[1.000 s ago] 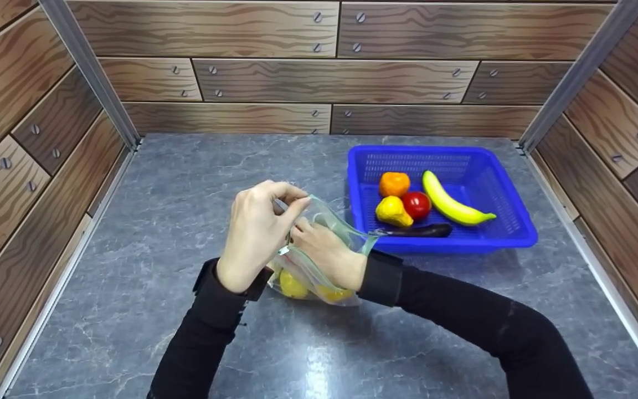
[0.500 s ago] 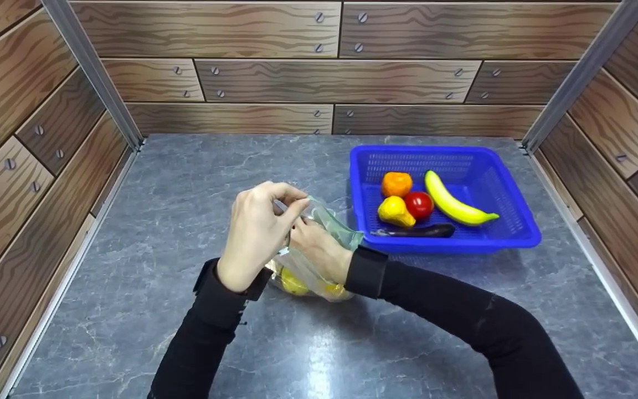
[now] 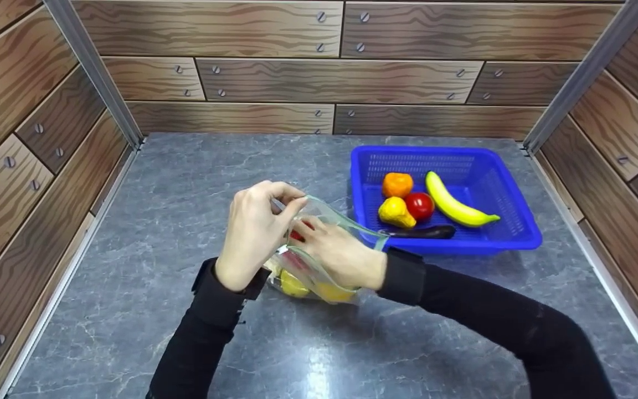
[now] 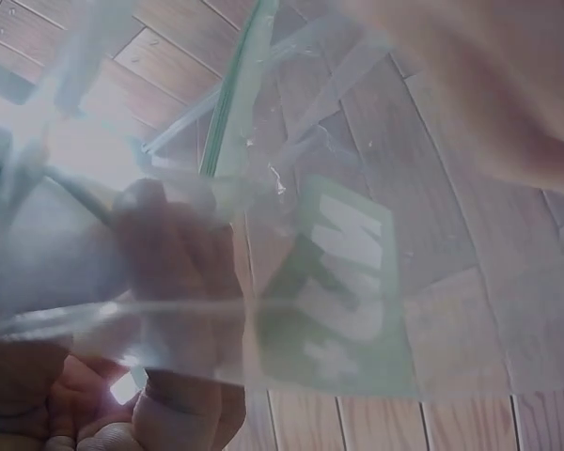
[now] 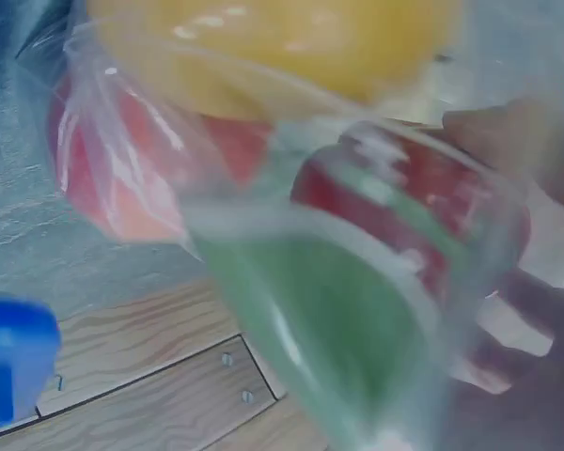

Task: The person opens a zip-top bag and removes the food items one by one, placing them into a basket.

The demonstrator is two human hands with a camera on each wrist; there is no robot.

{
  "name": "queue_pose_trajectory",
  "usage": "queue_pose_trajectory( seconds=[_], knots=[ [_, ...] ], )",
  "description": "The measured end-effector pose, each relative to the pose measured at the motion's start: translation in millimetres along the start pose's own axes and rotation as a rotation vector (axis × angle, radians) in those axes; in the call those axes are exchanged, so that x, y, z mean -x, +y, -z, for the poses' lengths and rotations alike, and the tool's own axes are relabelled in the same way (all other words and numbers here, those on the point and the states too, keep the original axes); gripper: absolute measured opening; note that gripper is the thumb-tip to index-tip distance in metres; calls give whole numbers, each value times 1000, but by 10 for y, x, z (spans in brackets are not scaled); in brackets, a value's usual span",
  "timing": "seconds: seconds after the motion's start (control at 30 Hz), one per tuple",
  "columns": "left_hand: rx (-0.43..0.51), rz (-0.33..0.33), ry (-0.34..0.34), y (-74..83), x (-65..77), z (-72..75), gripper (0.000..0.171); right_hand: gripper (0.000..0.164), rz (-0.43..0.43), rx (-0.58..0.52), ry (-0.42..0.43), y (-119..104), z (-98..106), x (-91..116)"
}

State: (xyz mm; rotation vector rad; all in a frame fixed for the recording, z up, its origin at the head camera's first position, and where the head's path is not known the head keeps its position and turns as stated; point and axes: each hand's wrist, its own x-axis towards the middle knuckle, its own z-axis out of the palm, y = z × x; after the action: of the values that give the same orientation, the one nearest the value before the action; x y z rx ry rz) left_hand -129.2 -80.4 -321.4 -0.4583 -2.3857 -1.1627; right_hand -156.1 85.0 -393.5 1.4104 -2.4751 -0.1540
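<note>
Bag: transparent, limp plastic pouch [image 3: 310,281] with a pale-green rim; rests at the centre of my head view, mouth inclined towards 2 o'clock. Risk: thin film could fold inward and snag the wrist.
Red piece: glossy dark-red rounded object [image 5: 352,207], inside the bag. Risk: smooth skin could slip, or bent fingers could drag it back out.
Right hand: bare right hand [image 3: 344,252], reaching in from 4 o'clock; fingers bent around the red piece, spread only to its width. I cannot tell the pressure.
Left hand: bare left hand [image 3: 258,227], at the bag's 10 o'clock; thumb and fingertips pinch the rim, no visible gap. Risk: a loose pinch would drop the mouth.
Bag load: two smooth yellow rounded pieces [image 3: 294,284], low down. Risk: uneven weight could tip the pouch.
Basket: blue perforated plastic basket [image 3: 474,245], at the bag's 2 o'clock; holds a curved yellow-green banana [image 3: 452,206] and a slender, dark eggplant [image 3: 428,232] at its 7 o'clock. Risk: the nearby bag rim could catch its edge.
Worktop: grey, marble-patterned, shiny surface [image 3: 186,177].
</note>
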Motion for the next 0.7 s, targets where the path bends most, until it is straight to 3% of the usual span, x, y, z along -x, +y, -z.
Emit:
queue_pose_trajectory(
  seconds=[0.17,0.33,0.5,0.7],
  knots=[
    [-3,17,-3,5,-8,-1,8,54,14,-94,114,62,315,176],
    [-1,11,-6,-1,-6,-10,7,71,-12,-268,99,178,636,452],
    [-6,7,9,0,-15,-17,6,73,-44,-458,104,368,939,723],
    [-16,17,1,5,-9,-21,6,71,-169,-526,125,707,1167,1009]
  ],
)
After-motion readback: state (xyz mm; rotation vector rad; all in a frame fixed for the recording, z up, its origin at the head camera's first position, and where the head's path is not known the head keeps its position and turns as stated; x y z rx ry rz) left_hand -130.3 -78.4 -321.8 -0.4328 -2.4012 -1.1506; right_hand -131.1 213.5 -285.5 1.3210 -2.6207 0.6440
